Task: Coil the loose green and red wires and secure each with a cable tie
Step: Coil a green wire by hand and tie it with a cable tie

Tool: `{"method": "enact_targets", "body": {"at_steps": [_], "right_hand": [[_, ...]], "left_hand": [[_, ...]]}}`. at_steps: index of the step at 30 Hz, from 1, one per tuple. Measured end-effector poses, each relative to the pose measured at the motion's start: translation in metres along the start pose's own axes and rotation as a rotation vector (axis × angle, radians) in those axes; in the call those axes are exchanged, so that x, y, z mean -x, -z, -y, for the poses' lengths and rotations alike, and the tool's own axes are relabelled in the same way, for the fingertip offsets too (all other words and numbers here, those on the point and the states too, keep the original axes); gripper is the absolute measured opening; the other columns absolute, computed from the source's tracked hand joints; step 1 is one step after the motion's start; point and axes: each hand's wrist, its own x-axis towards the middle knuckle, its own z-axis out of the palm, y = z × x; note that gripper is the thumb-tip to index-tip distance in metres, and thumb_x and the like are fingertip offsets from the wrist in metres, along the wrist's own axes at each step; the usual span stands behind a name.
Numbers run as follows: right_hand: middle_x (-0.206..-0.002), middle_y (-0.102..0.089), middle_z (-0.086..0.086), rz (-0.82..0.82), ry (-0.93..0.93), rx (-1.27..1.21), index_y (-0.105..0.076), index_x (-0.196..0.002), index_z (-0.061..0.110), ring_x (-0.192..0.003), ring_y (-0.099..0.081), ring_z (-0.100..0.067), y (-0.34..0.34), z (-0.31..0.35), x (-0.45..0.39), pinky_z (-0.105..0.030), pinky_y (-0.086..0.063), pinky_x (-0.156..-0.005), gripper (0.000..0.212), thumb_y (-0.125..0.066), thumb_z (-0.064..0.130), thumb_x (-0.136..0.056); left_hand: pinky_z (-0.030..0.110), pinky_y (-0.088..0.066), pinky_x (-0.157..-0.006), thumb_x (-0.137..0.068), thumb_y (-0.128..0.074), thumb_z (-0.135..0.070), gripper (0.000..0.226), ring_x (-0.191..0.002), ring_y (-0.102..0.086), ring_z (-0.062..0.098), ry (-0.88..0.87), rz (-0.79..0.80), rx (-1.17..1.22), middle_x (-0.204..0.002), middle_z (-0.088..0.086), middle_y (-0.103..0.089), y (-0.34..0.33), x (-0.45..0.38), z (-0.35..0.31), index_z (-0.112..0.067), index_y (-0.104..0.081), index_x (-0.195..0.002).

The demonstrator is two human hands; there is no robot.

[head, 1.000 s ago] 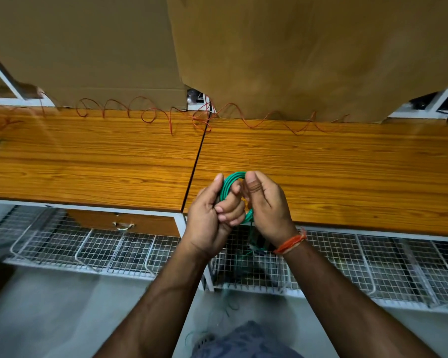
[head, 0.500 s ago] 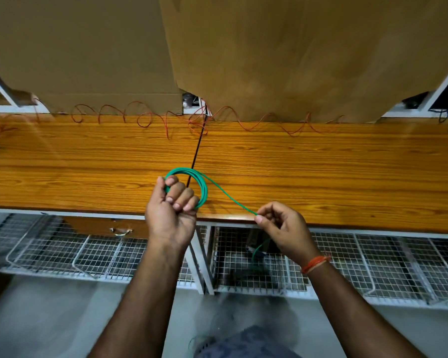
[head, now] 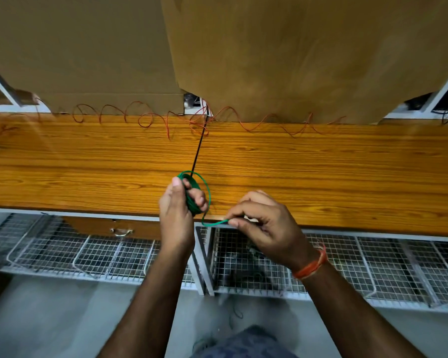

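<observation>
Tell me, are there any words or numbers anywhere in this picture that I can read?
None can be read.
The cardboard sheets are plain brown.
The wooden table, green wire and red wire carry no marks.
Small things in the gap behind the table are too blurred to tell.

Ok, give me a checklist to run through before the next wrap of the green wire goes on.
1. Left hand grips the green coil: ok.
2. Right hand pinches the free green strand: ok.
3. Strand runs from coil to pinch without a snag: ok.
4. Remaining green wire below the desk untangled: cannot tell.
5. Cable tie within reach: cannot tell, none in view.
6. Red wire at the desk's back coiled: not ok, it lies loose.
</observation>
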Motion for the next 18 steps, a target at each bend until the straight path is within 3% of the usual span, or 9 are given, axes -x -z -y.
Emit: {"method": "enact_targets", "body": {"at_steps": [3,6,10,12,16,18], "right_hand": [[-0.091,-0.061,0.002,-0.050,0.075,-0.009,-0.077,-0.101,0.017,-0.092,-0.058,-0.021,0.002,0.010,-0.018,-0.040,-0.046,-0.080,0.008,-0.071,0.014,-0.095],[-0.092,-0.062,0.001,-0.112,0.047,-0.057,-0.076,-0.102,0.014,-0.091,-0.060,-0.021,0.000,0.010,-0.031,-0.037,-0.048,-0.078,0.009,-0.071,0.012,-0.095],[-0.095,-0.062,0.003,-0.191,-0.041,-0.143,-0.074,-0.102,0.013,-0.094,-0.062,-0.019,-0.004,-0.001,-0.040,-0.032,-0.049,-0.079,0.010,-0.068,0.008,-0.097],[-0.098,-0.061,0.002,-0.216,-0.074,-0.154,-0.073,-0.102,0.014,-0.097,-0.061,-0.019,-0.009,-0.006,-0.042,-0.036,-0.050,-0.081,0.008,-0.067,0.010,-0.097],[-0.105,-0.062,0.001,-0.225,-0.174,-0.152,-0.069,-0.108,0.013,-0.104,-0.060,-0.013,-0.019,-0.010,-0.039,-0.024,-0.046,-0.089,0.016,-0.057,0.023,-0.102],[-0.097,-0.066,0.000,-0.172,-0.250,-0.171,-0.066,-0.102,0.013,-0.095,-0.063,-0.009,-0.023,-0.009,-0.035,-0.031,-0.050,-0.083,0.025,-0.049,0.030,-0.106]], "left_hand": [[0.024,-0.044,-0.055,-0.113,-0.027,-0.025,0.033,-0.052,-0.050,0.014,-0.020,0.090,-0.142,-0.057,-0.001,-0.055,-0.003,0.010,0.003,-0.008,-0.047,-0.093],[0.022,-0.037,-0.047,-0.112,-0.029,-0.025,0.037,-0.045,-0.040,0.013,0.009,0.204,-0.143,-0.052,0.001,-0.046,-0.006,0.018,0.003,-0.004,-0.048,-0.088],[0.020,-0.023,-0.042,-0.109,-0.034,-0.037,0.041,-0.039,-0.024,0.006,0.175,0.321,0.055,-0.047,-0.008,-0.032,-0.009,0.020,0.004,-0.008,-0.051,-0.084],[0.022,-0.020,-0.043,-0.106,-0.036,-0.041,0.042,-0.039,-0.021,0.004,0.259,0.366,0.170,-0.046,-0.010,-0.029,-0.010,0.019,0.006,-0.010,-0.055,-0.084],[0.022,-0.018,-0.043,-0.105,-0.040,-0.035,0.035,-0.039,-0.022,0.003,0.316,0.407,0.318,-0.048,-0.010,-0.028,-0.015,0.020,0.005,-0.012,-0.053,-0.083],[0.023,-0.016,-0.044,-0.107,-0.035,-0.033,0.035,-0.038,-0.022,0.003,0.335,0.418,0.355,-0.047,-0.010,-0.028,-0.017,0.021,0.004,-0.011,-0.050,-0.084]]}}
